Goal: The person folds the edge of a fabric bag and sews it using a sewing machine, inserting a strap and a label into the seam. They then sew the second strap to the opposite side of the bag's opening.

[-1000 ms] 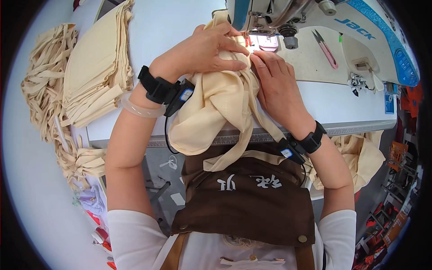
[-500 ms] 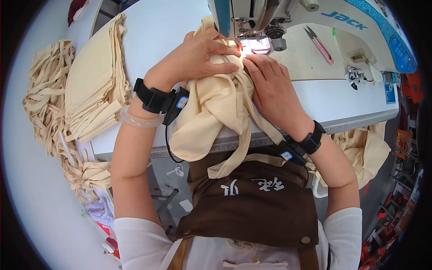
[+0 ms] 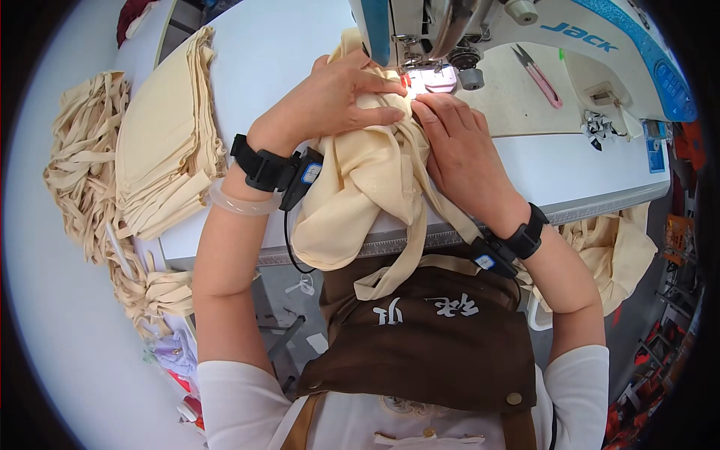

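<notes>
A cream cloth bag (image 3: 349, 195) lies bunched under the head of a sewing machine (image 3: 420, 34), its lower part hanging over the table's front edge. One long strap (image 3: 412, 244) loops down from it. My left hand (image 3: 349, 97) presses and grips the cloth just left of the lit needle area, thumb and forefinger spread, other fingers partly hidden. On the right side of the needle, my right hand (image 3: 461, 142) has its fingers together, holding the cloth edge close to the presser foot. The fingertips and the exact stitching point are partly hidden by glare.
A stack of flat cream cloth panels (image 3: 169, 135) sits at the left, beside a heap of cream straps (image 3: 86, 165). Pink-handled thread snips (image 3: 538, 77) and dark thread scraps (image 3: 600, 129) lie on the right. More cream cloth (image 3: 611, 255) hangs below the table's right edge.
The whole view has shifted slightly right and down. Both hands stay on the cloth by the needle, with hardly any visible movement of the cloth.
</notes>
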